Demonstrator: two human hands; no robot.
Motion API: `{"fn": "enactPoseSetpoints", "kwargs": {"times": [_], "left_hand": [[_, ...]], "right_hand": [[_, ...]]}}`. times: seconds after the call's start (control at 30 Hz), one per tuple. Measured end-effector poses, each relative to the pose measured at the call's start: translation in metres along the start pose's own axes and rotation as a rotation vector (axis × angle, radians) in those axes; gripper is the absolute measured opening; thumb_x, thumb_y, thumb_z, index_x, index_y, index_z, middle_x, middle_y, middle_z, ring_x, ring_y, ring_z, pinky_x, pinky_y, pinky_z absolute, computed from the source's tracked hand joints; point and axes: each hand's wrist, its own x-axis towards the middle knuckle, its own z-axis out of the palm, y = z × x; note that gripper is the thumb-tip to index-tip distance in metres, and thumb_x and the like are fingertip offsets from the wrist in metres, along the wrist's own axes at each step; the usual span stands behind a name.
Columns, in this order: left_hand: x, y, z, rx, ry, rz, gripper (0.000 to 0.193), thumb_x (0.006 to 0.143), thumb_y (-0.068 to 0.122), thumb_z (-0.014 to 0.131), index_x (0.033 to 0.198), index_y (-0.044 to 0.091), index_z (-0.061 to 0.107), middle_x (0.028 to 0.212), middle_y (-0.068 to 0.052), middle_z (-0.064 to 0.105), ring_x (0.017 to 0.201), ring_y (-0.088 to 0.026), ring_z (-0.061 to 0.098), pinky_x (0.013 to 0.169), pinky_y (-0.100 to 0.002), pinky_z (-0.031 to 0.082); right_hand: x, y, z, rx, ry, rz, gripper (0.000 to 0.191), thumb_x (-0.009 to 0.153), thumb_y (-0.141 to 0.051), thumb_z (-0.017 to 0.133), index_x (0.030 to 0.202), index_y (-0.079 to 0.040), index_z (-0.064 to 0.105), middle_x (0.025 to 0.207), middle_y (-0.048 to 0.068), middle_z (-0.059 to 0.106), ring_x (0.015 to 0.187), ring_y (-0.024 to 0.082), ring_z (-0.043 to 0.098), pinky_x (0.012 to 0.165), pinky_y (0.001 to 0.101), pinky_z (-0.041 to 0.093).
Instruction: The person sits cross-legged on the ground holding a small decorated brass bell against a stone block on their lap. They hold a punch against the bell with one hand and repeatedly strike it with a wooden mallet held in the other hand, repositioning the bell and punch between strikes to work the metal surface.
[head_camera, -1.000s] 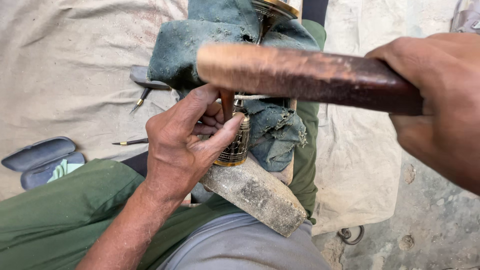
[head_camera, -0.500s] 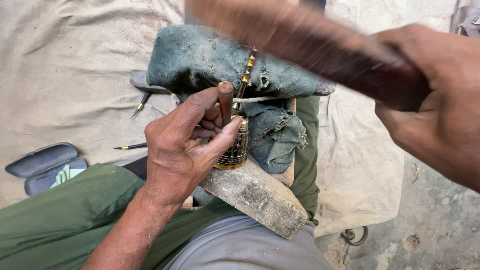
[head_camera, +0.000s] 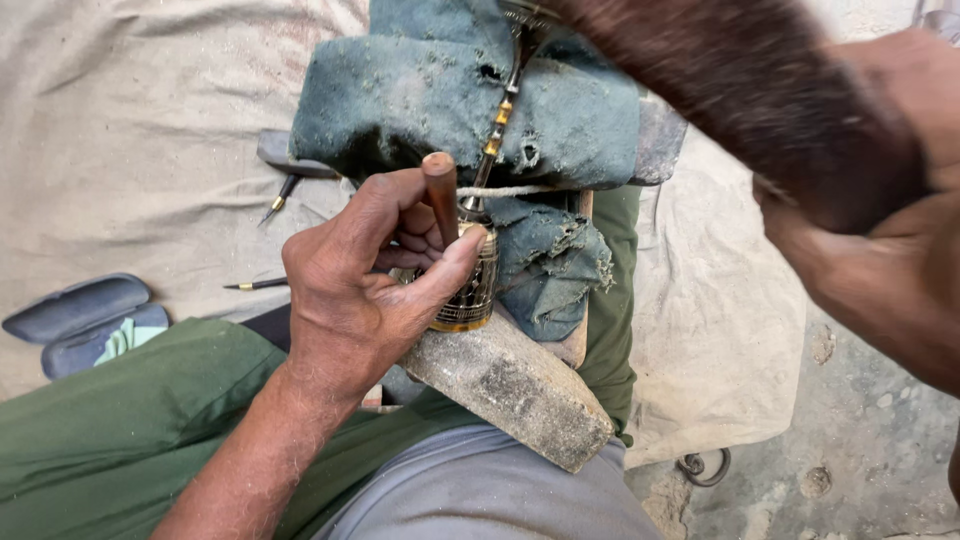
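From the head camera, looking down into the person's lap: the left hand (head_camera: 370, 290) is curled closed around a small chisel with a rounded wooden top (head_camera: 440, 195), thumb and fingers pinching its shaft so it stands nearly upright. Its lower end is hidden behind the thumb, right at the engraved brass piece (head_camera: 470, 290), a small barrel-shaped part with a patterned wall and a golden rim. That brass piece rests on the upper end of a rough stone block (head_camera: 515, 385), which lies slanted across the person's thigh, and the left hand's fingers press against its side. A thin brass stem with banded rings (head_camera: 500, 110) runs up from it over a worn blue-green cloth (head_camera: 430, 95) bundled just behind; a bit of white cord (head_camera: 510, 190) crosses the cloth's lower fold.

The right hand (head_camera: 870, 250) is up at the right edge, fist closed on the handle of a dark wooden mallet (head_camera: 740, 80), blurred and held well above the chisel's top.

On the pale sheet (head_camera: 130, 130) to the left lie two slim pointed gravers (head_camera: 275, 205), apart from each other, and a dark spectacle case (head_camera: 80, 315) near the green trouser leg (head_camera: 120, 430).
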Motion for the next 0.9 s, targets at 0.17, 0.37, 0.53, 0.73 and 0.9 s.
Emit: {"fn": "enactPoseSetpoints", "kwargs": {"times": [0.17, 0.37, 0.53, 0.73, 0.9], "left_hand": [[-0.001, 0.007, 0.001, 0.078, -0.014, 0.087, 0.034, 0.093, 0.009, 0.084, 0.122, 0.001, 0.068, 0.101, -0.007, 0.075, 0.086, -0.010, 0.076, 0.077, -0.023, 0.066], [0.003, 0.012, -0.005, 0.113, -0.088, 0.072, 0.039, 0.090, 0.010, 0.084, 0.124, 0.001, 0.068, 0.101, -0.009, 0.076, 0.085, -0.014, 0.077, 0.074, -0.027, 0.065], [0.004, 0.014, -0.003, 0.101, -0.098, 0.112, 0.038, 0.091, 0.010, 0.083, 0.125, 0.003, 0.068, 0.107, -0.010, 0.076, 0.088, -0.014, 0.078, 0.074, -0.025, 0.067], [0.001, 0.037, -0.011, -0.059, -0.035, 0.012, 0.041, 0.091, 0.007, 0.082, 0.129, 0.006, 0.067, 0.097, -0.003, 0.074, 0.084, -0.009, 0.073, 0.073, -0.022, 0.065], [-0.013, 0.028, -0.033, -0.205, 0.121, -0.163, 0.028, 0.100, 0.003, 0.073, 0.122, 0.004, 0.056, 0.101, -0.001, 0.069, 0.089, -0.007, 0.070, 0.080, -0.021, 0.063]], "right_hand": [[-0.002, -0.001, -0.009, -0.195, -0.112, -0.001, 0.041, 0.079, 0.005, 0.076, 0.118, 0.003, 0.067, 0.085, 0.017, 0.070, 0.074, 0.024, 0.072, 0.065, 0.0359, 0.057], [-0.013, 0.016, 0.001, -0.180, -0.204, 0.201, 0.034, 0.087, 0.004, 0.075, 0.119, 0.000, 0.068, 0.080, 0.013, 0.067, 0.064, 0.020, 0.069, 0.055, 0.0321, 0.059], [-0.021, 0.022, 0.004, 0.088, -0.083, 0.082, 0.024, 0.095, -0.007, 0.071, 0.117, -0.003, 0.062, 0.084, 0.009, 0.067, 0.073, 0.014, 0.069, 0.073, 0.0292, 0.061], [-0.039, 0.021, 0.001, -0.149, -0.124, 0.166, 0.041, 0.085, -0.005, 0.080, 0.124, 0.002, 0.067, 0.093, 0.014, 0.073, 0.063, 0.016, 0.070, 0.057, 0.0322, 0.060], [-0.079, 0.002, 0.070, 0.868, 0.215, 0.210, 0.021, 0.091, 0.003, 0.079, 0.107, -0.004, 0.068, 0.092, 0.009, 0.072, 0.072, 0.013, 0.071, 0.059, 0.0275, 0.063]]}}
